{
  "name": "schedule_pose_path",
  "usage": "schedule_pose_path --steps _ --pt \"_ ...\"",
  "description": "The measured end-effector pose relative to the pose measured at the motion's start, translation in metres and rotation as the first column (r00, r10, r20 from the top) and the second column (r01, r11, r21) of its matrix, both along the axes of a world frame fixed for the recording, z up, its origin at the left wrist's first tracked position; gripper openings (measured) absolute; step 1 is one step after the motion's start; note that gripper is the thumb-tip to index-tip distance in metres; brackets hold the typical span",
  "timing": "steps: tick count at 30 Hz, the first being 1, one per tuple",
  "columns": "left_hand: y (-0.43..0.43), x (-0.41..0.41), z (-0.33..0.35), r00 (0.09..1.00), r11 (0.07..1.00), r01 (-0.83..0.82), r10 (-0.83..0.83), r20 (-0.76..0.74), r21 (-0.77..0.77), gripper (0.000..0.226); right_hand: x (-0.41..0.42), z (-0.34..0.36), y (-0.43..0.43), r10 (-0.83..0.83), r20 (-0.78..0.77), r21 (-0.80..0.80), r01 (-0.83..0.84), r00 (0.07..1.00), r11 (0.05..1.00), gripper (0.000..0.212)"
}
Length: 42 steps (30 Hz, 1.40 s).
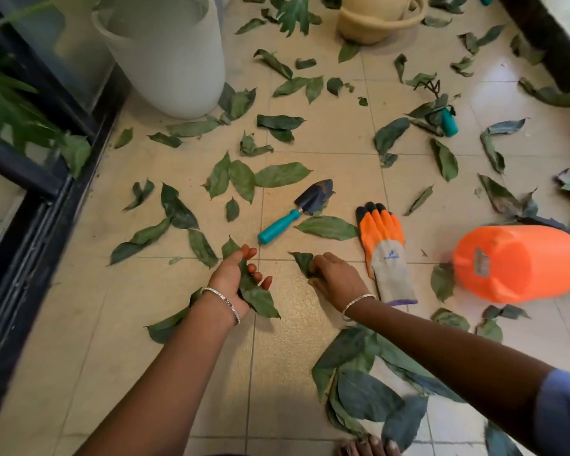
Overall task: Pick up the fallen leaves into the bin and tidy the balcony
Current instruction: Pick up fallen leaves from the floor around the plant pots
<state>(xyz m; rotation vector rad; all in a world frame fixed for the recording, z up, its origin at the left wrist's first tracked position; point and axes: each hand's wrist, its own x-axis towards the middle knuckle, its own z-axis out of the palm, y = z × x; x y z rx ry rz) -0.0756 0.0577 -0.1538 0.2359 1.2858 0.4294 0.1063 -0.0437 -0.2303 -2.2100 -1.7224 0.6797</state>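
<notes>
Green fallen leaves (pixel 282 174) lie scattered all over the tiled balcony floor (pixel 277 340). My left hand (pixel 236 278) holds a small bunch of leaves (pixel 259 299) in its curled fingers, low over the floor. My right hand (pixel 334 279) pinches a dark leaf (pixel 303 261) that lies on the tiles just right of the left hand. A tall white bin (pixel 175 57) stands at the far left, open at the top. A pile of leaves (pixel 362 386) lies near my foot at the bottom.
A teal-handled trowel (pixel 297 212) and an orange and grey glove (pixel 384 251) lie just beyond my hands. An orange container (pixel 514 263) lies on its side at right. A beige pot (pixel 379 14) stands at the far end. A black door frame (pixel 33 199) runs along the left.
</notes>
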Motion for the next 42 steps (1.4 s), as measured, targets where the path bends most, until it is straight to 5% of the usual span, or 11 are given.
schedule_pose_path --steps 3,7,9,13,17,22,25,33,38,42 --pt "-0.002 0.003 -0.001 0.998 0.998 0.059 -0.059 -0.015 0.018 0.024 -0.005 0.001 0.005 -0.181 -0.156 0.056 0.192 0.971 0.980 0.004" --pt "-0.005 0.005 0.001 0.989 0.988 0.145 -0.144 -0.015 0.050 0.047 -0.026 0.033 0.016 -0.283 -0.457 0.186 0.402 0.843 0.897 0.021" --pt "-0.009 0.009 0.005 0.979 0.978 0.199 -0.201 0.032 0.063 0.053 -0.043 0.052 0.017 -0.234 -0.510 0.249 0.402 0.828 0.881 0.028" --pt "-0.010 0.019 0.006 0.981 0.982 0.176 -0.180 0.074 0.064 0.028 -0.063 0.068 0.007 -0.027 -0.509 0.325 0.221 0.860 0.920 0.019" --pt "-0.004 0.018 -0.005 0.997 0.990 0.071 -0.067 -0.038 0.122 0.028 -0.031 0.057 0.009 -0.061 -0.355 0.351 0.193 0.933 0.916 0.016" --pt "-0.002 0.011 -0.011 1.000 0.995 -0.011 0.012 -0.003 0.099 0.029 0.052 0.012 0.024 -0.138 0.146 0.102 0.124 0.980 0.987 0.044" --pt "0.003 0.007 -0.013 1.000 0.993 0.004 -0.002 -0.021 0.116 0.026 0.065 0.000 0.028 -0.049 0.224 -0.026 0.057 0.973 0.998 0.056" --pt "0.007 -0.005 -0.013 0.998 0.992 0.037 -0.032 -0.046 0.123 0.020 0.075 -0.007 0.036 -0.039 0.355 0.047 0.023 0.934 0.999 0.021" --pt "0.009 -0.017 -0.006 0.999 0.992 0.010 -0.005 -0.040 0.123 0.030 0.046 0.018 0.037 -0.174 0.101 0.116 0.162 0.980 0.980 0.009" --pt "0.007 -0.033 -0.007 1.000 0.992 -0.011 0.011 -0.004 0.126 0.058 -0.034 0.042 0.037 -0.107 -0.199 0.267 0.159 0.974 0.950 0.026"
